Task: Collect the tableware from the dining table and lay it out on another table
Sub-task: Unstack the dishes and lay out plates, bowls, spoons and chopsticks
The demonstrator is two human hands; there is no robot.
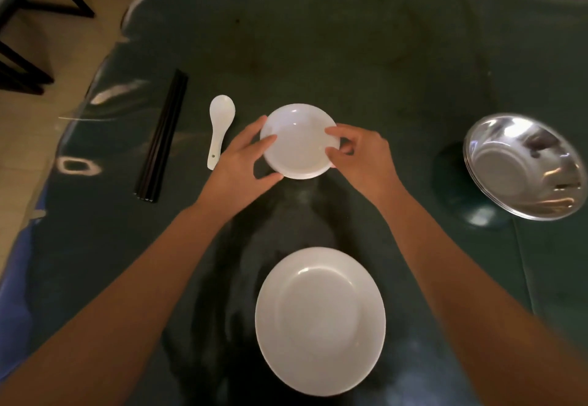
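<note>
A small white dish (pixel 299 141) sits at the centre of the frame on the dark green surface (pixel 350 55), held from both sides. The left hand (pixel 241 157) cups its left rim, thumb at the near edge and fingers curled over the far side; the right hand (pixel 359 154) pinches the right rim with curled fingertips. Whether the dish is resting on the surface or just clear of it is hard to tell from above.

Directly below it in the frame, close to the person, lies a larger white plate (pixel 319 321), well apart from the dish and between the two forearms. The line from dish to plate runs straight down the frame toward the body, so both hands are equally placed to draw the dish back; stacking it on the plate looks like a plausible next step.

Left of the dish lies a white spoon (pixel 219 128), handle pointing toward the lower edge, nearer the left hand. Further left, black chopsticks (pixel 162 138) lie with their long axis running nearly up and down the frame. A steel bowl (pixel 525 167) stands at the right edge, nearer the right hand.
</note>
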